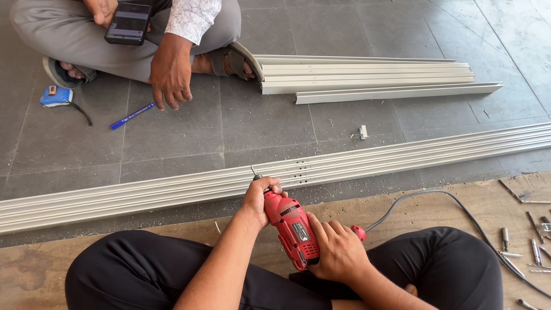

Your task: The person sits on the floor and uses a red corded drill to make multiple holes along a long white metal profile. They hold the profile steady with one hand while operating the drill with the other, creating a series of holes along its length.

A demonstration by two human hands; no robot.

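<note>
On the floor at far left lie a blue tape measure (pixel 55 96) and a blue pen (pixel 132 115), just below a seated co-worker's resting hand (pixel 170 73); their other hand holds a phone (pixel 127 23). Your left hand (pixel 259 198) wraps shut around the front of the red drill (pixel 294 228), whose bit tip sits at the long rail (pixel 143 192) near a cluster of holes. Your right hand (pixel 340 251) grips its handle, closed. Shorter rails (pixel 367 74) lie beyond; screws (pixel 534 250) scatter at right.
</note>
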